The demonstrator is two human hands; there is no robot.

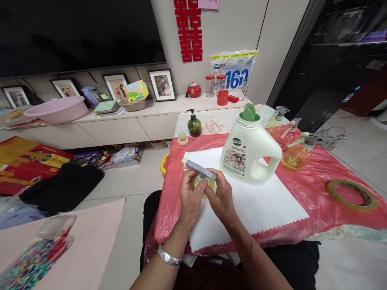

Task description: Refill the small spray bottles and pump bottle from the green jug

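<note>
Jug [245, 151] beside held sprayer [201, 169], pump bottle [194, 125]

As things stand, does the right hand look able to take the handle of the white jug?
Probably yes, if it lets go: the right hand and left hand both hold the spray bottle. The white jug stands close, its handle toward the person's right, and nothing seems to block the way.

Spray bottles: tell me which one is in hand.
The spray bottle held between the left hand and right hand, its grey head pointing left. The other three stand untouched, right of the jug.
</note>
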